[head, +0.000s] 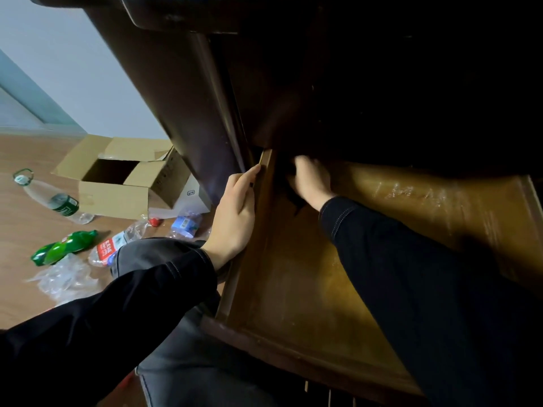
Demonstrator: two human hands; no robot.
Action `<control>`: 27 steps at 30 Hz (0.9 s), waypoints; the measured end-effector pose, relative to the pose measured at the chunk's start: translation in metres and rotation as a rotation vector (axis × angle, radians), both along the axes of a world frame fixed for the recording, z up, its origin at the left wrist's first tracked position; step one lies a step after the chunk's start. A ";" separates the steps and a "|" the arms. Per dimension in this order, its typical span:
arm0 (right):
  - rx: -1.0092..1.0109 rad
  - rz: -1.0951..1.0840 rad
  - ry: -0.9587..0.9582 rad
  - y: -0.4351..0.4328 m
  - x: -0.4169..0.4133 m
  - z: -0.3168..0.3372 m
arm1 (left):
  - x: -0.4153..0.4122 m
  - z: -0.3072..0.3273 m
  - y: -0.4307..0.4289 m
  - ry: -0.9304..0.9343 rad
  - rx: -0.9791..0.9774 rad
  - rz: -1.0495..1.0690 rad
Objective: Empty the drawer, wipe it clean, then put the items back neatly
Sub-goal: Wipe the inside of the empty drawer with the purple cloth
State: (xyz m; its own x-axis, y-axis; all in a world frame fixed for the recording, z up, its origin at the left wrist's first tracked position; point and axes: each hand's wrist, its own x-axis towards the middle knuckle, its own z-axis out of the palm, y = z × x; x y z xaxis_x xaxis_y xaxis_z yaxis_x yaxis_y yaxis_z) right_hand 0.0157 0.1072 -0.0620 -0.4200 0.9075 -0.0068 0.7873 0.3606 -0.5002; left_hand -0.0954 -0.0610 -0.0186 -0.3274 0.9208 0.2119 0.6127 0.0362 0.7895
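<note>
A person in black sleeves works at the pulled-out wooden drawer point(293, 277), its visible bottom bare, apparently mid-wipe. The left hand point(235, 218) lies flat along the drawer's left wall, fingers straight, seemingly to steady it. The right hand point(311, 180) reaches into the far left corner under the dark bench point(188, 92), over a dark shape point(293, 199), perhaps a cloth; blur hides its grip. Beyond, on the floor point(23, 230), lie a cardboard box point(117, 186), a green bottle point(63, 248) and a clear bottle point(50, 198)
</note>
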 end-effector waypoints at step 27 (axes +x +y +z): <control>-0.973 0.589 0.391 -0.186 0.076 0.023 | 0.008 0.007 -0.002 0.126 -0.027 0.037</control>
State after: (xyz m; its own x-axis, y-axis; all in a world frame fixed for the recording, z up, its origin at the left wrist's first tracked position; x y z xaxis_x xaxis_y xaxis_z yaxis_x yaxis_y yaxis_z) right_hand 0.0915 -0.0792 -0.0392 -0.8951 0.2608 -0.3617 0.3624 -0.0472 -0.9308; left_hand -0.0873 -0.0629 -0.0116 -0.3339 0.9145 0.2285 0.7048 0.0813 0.7047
